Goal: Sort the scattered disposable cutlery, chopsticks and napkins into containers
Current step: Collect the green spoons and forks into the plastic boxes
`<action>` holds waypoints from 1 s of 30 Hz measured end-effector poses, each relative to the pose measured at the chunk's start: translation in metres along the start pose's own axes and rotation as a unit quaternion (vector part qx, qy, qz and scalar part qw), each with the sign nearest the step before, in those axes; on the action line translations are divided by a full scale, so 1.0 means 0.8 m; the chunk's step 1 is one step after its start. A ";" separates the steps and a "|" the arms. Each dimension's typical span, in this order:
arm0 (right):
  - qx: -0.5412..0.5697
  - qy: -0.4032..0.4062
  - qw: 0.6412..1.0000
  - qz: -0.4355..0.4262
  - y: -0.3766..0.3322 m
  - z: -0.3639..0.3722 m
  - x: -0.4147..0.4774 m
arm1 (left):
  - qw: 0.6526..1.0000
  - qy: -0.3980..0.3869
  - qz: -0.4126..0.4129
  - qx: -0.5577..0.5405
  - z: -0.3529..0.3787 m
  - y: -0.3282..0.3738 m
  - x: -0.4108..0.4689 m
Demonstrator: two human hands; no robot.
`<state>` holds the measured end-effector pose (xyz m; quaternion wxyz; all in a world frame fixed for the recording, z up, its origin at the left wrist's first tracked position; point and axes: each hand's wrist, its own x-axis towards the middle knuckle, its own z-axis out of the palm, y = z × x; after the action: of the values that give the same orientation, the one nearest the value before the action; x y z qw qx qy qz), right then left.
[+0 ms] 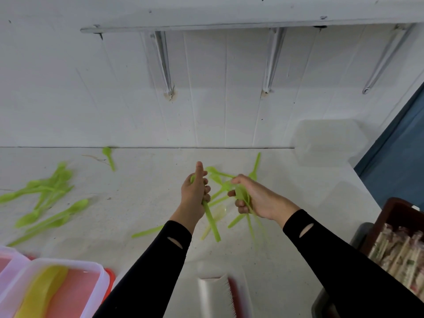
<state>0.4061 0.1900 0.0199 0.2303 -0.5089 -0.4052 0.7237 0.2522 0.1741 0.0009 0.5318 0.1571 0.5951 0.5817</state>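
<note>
Frame centre: left hand fisted round green handle; right hand clutches green bundle, probably spoons; batching like pieces for sorting.

A white table is carrying everything. Off to the left of the left hand, a heap of green spoons is lying scattered, and a lone spoon is resting farther back against the wall. Under and between both hands, more green cutlery is lying crossed, with a fork lying just beyond the right hand. A clear tub is sitting well beyond that hand, to its right. Nearer than the left hand, pink boxes are sitting.
</note>
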 end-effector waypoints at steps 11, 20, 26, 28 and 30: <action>-0.102 -0.025 0.988 -0.117 0.014 -0.001 0.007 | 0.969 -0.208 -0.016 0.133 0.009 -0.017 -0.013; -0.274 0.116 0.945 -0.138 0.015 0.005 -0.001 | 0.975 -0.152 -0.008 0.163 0.013 -0.020 -0.012; -0.244 0.114 0.962 -0.034 0.009 0.000 0.001 | 0.991 -0.099 -0.023 0.092 0.018 -0.018 -0.015; -0.231 0.114 0.964 -0.068 0.010 0.002 0.001 | 0.995 -0.090 -0.014 0.051 0.019 -0.016 -0.015; -0.173 0.125 0.972 -0.100 0.011 0.004 0.004 | 0.997 -0.077 -0.002 0.033 0.017 -0.016 -0.009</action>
<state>0.4024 0.1860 0.0116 0.2587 -0.5844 -0.5410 0.5467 0.2714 0.1715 -0.0035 0.5713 0.2178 0.5717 0.5471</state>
